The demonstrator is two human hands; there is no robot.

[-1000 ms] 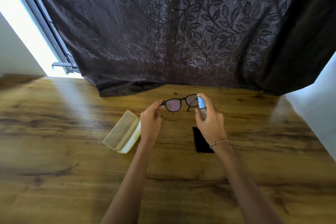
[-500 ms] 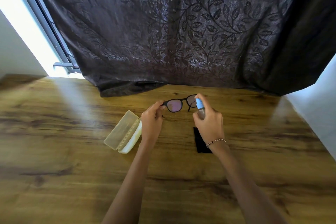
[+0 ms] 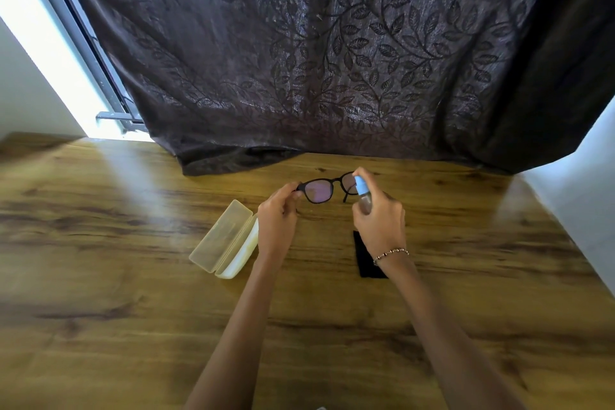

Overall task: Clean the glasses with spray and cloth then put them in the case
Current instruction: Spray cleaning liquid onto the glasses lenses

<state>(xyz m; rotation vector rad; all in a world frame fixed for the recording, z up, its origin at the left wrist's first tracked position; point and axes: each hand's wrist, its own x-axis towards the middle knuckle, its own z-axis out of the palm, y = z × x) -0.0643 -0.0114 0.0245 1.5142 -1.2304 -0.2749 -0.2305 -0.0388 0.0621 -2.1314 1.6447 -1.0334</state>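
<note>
My left hand (image 3: 277,222) pinches the left end of the black-framed glasses (image 3: 319,190) and holds them up above the wooden table (image 3: 133,309). My right hand (image 3: 379,220) grips a small spray bottle (image 3: 362,194) with a light blue top, its nozzle close to the right lens and a finger resting on top. A black cloth (image 3: 364,260) lies flat on the table under my right wrist, partly hidden. The cream glasses case (image 3: 223,240) lies open to the left of my left hand.
A dark leaf-patterned curtain (image 3: 332,60) hangs behind the table and drapes onto its far edge. A bright window frame (image 3: 83,53) stands at the left, a white wall (image 3: 585,196) at the right.
Both hands stay almost in place; the spray bottle has shifted slightly against the right lens.
</note>
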